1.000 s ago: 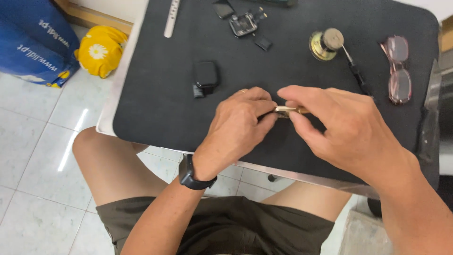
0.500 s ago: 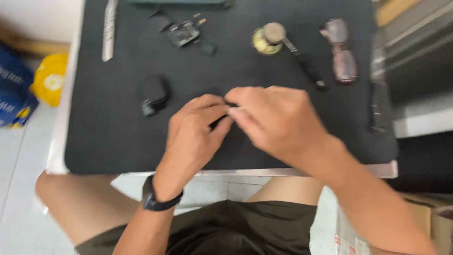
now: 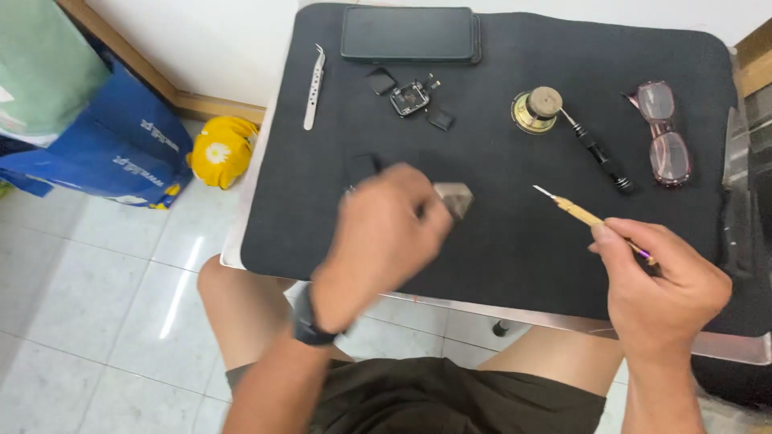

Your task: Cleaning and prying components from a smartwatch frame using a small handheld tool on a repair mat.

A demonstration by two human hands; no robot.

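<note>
Near edge of the black mat [image 3: 498, 265]: left hand [image 3: 384, 241], blurred by motion, fingers pinched on a small grey wedge-shaped piece [image 3: 454, 198] held just above the mat's middle. Right hand [image 3: 663, 281] at the mat's right front, closed round a slim yellow-handled pick [image 3: 575, 210], fine pale tip aimed left towards the piece but well apart from it. By the look of it, a pause between working strokes, tool and piece separated. Bringing tip to piece would call for a steady left hand and a close, careful approach. Piece itself dull grey, angular, too blurred for detail.

Farther up the mat: a small black part [image 3: 362, 166], a black screwdriver [image 3: 599, 154], a brass round component [image 3: 537, 110], glasses [image 3: 667, 133], an opened watch case [image 3: 410, 98], tweezers [image 3: 314, 87] at the left edge, a dark smartphone [image 3: 410, 34] at the far edge.
</note>
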